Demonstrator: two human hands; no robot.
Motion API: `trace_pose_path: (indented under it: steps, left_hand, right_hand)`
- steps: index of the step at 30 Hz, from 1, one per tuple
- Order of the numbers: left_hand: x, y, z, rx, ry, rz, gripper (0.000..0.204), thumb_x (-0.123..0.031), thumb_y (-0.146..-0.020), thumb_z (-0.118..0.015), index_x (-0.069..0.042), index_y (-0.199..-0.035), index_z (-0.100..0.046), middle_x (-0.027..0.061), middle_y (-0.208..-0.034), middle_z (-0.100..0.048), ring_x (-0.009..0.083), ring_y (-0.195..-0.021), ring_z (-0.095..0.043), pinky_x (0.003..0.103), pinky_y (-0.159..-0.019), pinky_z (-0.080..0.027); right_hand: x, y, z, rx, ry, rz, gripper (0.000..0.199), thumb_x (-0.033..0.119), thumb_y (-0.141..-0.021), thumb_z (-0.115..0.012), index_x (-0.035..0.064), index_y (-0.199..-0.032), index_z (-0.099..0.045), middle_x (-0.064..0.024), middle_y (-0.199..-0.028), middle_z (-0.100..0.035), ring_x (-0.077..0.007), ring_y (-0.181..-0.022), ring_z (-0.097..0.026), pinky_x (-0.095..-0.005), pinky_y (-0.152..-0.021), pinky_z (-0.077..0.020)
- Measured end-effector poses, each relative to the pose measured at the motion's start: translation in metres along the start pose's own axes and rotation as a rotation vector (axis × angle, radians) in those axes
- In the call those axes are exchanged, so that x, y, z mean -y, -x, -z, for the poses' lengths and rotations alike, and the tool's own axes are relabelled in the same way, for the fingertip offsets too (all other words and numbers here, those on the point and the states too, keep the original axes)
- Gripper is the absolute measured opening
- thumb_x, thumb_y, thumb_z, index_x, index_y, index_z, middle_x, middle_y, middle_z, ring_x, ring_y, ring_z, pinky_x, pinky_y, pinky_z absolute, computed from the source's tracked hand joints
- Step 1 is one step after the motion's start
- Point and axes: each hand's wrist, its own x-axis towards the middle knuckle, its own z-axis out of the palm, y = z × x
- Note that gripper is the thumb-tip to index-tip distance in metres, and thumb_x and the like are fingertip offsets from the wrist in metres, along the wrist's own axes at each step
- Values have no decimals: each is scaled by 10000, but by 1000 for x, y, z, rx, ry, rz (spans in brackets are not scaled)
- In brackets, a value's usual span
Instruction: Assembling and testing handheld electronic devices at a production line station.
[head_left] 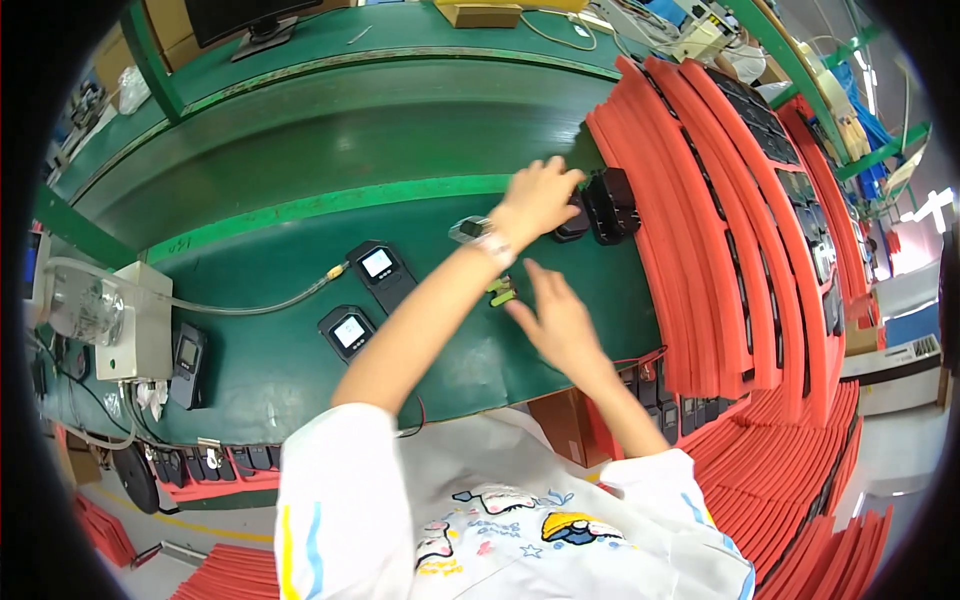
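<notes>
My left hand [540, 203] reaches across the bench, thumb and fingers bent around a small black device [572, 229] and covering part of it. Right beside that stands a black cradle-like holder [610, 207]. Lower down, my right hand [562, 320] holds nothing, its thumb and fingers apart. Close to its thumb lie small green cylinders [502, 292] that look like batteries. A small clear-and-dark piece [468, 229] rests by my left wrist. Left of my forearm are two black handheld meters with lit screens, the upper meter [378, 268] joined to a clear tube, the lower meter [347, 331] without one.
Tall stacks of red foam trays [690, 230] holding dark devices border the right side. At left stand a white box [135, 320] and another dark handheld meter [188, 365]. The clear tube [240, 309] crosses the green bench [260, 375]. A raised shelf [350, 60] runs along the back.
</notes>
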Motion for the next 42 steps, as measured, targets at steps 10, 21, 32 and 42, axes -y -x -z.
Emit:
trace_pose_path:
  steps: [10, 21, 32, 42]
  left_hand:
    - [37, -45, -47, 56, 99, 455, 684, -340, -618, -874, -100, -1200, -606, 202, -1193, -573, 400, -1064, -605, 448, -857, -523]
    - [10, 104, 100, 144, 796, -157, 249, 83, -706, -697, -20, -932, -674, 76, -969, -652, 216, -953, -629, 319, -831, -492]
    - [15, 183, 145, 96, 988, -217, 260, 150, -710, -605, -12, -891, -700, 85, -965, -682, 258, -998, -647, 361, -881, -522]
    - [10, 177, 127, -84, 939, -172, 266, 152, -641, -574, -23, -787, -712, 82, -858, -702, 291, -938, -682, 358, -786, -550]
  right_hand:
    - [-27, 11, -63, 77, -681, -187, 319, 42, -900, -640, 16, -1202, -542, -74, -979, -583, -129, -839, -576, -264, -684, -497]
    - [-6, 13, 9, -278, -1205, -345, 362, 69, -925, -631, -19, -1266, -545, -60, -1094, -605, -81, -883, -563, -208, -701, -461]
    - [42, 6, 7, -220, -932, 44, 328, -32, -820, -680, -22, -1138, -600, -77, -1093, -596, -123, -939, -573, -227, -785, -474]
    - [54, 7, 23, -134, -281, 196, 519, 75, -509, -824, 30, -971, -591, -89, -973, -601, -243, -874, -557, -343, -842, -417]
